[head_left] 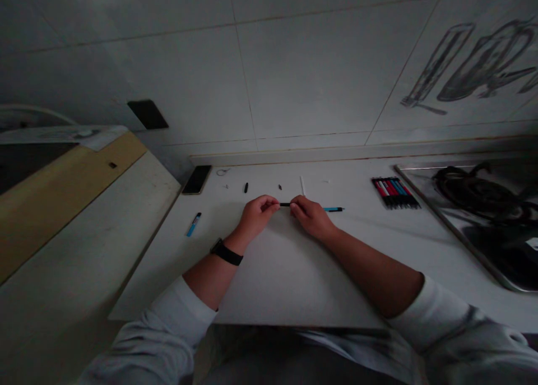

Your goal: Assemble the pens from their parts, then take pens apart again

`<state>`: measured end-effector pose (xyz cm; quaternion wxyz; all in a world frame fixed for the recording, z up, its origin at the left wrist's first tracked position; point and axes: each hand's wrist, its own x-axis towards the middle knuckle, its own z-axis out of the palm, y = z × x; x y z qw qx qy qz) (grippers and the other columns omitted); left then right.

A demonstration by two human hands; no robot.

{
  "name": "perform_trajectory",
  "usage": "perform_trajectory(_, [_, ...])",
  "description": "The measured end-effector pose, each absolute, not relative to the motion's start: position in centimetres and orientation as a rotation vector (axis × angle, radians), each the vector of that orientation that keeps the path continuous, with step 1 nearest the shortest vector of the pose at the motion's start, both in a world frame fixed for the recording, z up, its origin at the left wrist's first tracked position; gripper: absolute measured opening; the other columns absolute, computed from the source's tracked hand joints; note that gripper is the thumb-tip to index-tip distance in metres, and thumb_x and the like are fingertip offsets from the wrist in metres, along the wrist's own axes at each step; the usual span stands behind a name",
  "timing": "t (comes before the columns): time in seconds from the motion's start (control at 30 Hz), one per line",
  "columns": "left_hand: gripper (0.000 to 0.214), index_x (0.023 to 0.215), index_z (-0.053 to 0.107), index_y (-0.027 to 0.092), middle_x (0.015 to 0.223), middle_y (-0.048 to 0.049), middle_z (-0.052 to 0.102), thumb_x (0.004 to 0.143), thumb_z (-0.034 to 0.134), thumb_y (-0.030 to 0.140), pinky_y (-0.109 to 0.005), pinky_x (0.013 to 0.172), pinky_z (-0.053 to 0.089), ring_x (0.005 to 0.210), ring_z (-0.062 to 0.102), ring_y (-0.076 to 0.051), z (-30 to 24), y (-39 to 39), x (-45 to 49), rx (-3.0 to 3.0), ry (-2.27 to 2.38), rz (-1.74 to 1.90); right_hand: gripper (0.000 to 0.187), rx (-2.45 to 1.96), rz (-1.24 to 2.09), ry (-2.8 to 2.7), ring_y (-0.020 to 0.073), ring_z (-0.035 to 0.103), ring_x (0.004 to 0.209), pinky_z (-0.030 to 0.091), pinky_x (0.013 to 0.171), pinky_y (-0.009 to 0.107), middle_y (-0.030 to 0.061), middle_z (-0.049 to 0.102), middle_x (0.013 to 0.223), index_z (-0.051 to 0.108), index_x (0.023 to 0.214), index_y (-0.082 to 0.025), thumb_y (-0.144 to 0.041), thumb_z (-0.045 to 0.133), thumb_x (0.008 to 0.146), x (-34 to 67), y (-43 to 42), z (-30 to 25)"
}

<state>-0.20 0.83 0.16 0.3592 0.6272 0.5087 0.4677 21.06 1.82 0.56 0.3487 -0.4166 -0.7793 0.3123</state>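
My left hand (261,210) and my right hand (311,216) meet over the white countertop, both with fingers pinched. Between them runs a slim black pen part (284,204), its ends hidden in the fingers. Past my right hand shows a blue and black pen piece (334,209) with a pointed end; whether it is held or lies behind the hand I cannot tell. Beyond the hands lie a short black piece (246,188), a smaller black piece (279,187), a thin whitish tube (302,185) and a tiny pale part (326,181).
A blue pen part (194,225) with a dark end lies at left, below a phone (197,180). A thin ring-like item (223,172) is near the wall. Several red, black and blue pens (395,193) lie in a row at right, beside a metal-edged stove (462,242).
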Motion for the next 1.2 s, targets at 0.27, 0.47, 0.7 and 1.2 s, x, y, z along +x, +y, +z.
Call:
perform_trajectory(0.27, [0.014, 0.089, 0.071, 0.02, 0.085, -0.0031, 0.072, 0.083, 0.071, 0.032, -0.031, 0.079, 0.052, 0.081, 0.066, -0.018, 0.32, 0.7, -0.2, 1.622, 1.312, 1.214, 0.018, -1.099, 0.797, -2.009, 0.0177, 0.056, 0.068, 0.042, 0.067, 0.031, 0.001, 0.064, 0.077, 0.059, 0.099, -0.025, -0.041, 0.052, 0.097, 21.03, 1.98, 0.18])
perform_trajectory(0.47, [0.013, 0.09, 0.072, 0.019, 0.086, -0.0033, 0.073, 0.084, 0.071, 0.031, -0.032, 0.08, 0.052, 0.081, 0.066, -0.018, 0.2, 0.74, -0.28, 1.629, 1.318, 1.202, 0.016, -1.075, 0.78, -1.981, 0.0174, 0.057, 0.07, 0.042, 0.067, 0.03, 0.0017, 0.065, 0.082, 0.06, 0.1, -0.024, -0.038, 0.058, 0.093, 21.03, 2.03, 0.24])
perform_trajectory(0.7, [0.012, 0.089, 0.072, 0.02, 0.086, -0.0036, 0.073, 0.084, 0.071, 0.031, -0.032, 0.08, 0.052, 0.082, 0.067, -0.019, 0.33, 0.7, -0.25, 1.622, 1.329, 1.194, 0.017, -1.089, 0.759, -1.985, 0.0173, 0.056, 0.068, 0.041, 0.066, 0.03, 0.0019, 0.066, 0.079, 0.063, 0.096, -0.024, -0.04, 0.06, 0.093, 21.04, 2.0, 0.4])
perform_trajectory(1.2, [0.019, 0.102, 0.07, 0.02, 0.101, -0.0048, 0.073, 0.085, 0.074, 0.028, -0.029, 0.079, 0.052, 0.088, 0.066, -0.017, -0.25, 0.5, -0.13, 1.929, 1.262, 1.031, 0.016, -1.097, 0.586, -2.202, 0.0162, 0.061, 0.073, 0.041, 0.069, 0.027, 0.0037, 0.071, 0.086, 0.07, 0.096, -0.021, -0.034, 0.06, 0.096, 21.48, 2.46, -0.12])
